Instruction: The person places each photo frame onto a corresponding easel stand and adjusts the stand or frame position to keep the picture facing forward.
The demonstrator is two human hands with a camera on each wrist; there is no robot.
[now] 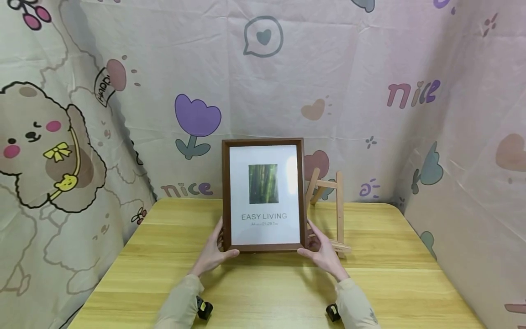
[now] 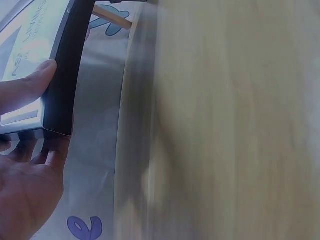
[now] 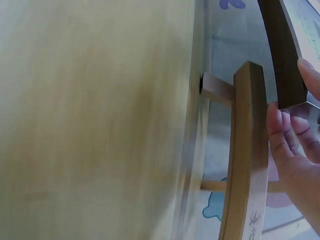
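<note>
Both hands hold up a brown picture frame (image 1: pixel 263 248), its front facing the head camera. Behind its glass is a white sheet with a green bamboo picture and the words EASY LIVING. My left hand (image 1: pixel 213 249) grips the lower left corner, thumb on the front and fingers behind. At the lower right corner my right hand (image 1: pixel 322 251) grips the same way. A small wooden easel (image 1: pixel 339 210) stands behind the frame on the right, partly hidden by it. In the right wrist view the fingertips are close beside the easel's ledge (image 3: pixel 246 155).
The wooden table (image 1: pixel 390 274) spreads around the hands. A printed cloth (image 1: pixel 263 100) hangs behind the table and along both sides. Each sleeve, left (image 1: pixel 181 301) and right (image 1: pixel 355 304), has a small black device near the cuff.
</note>
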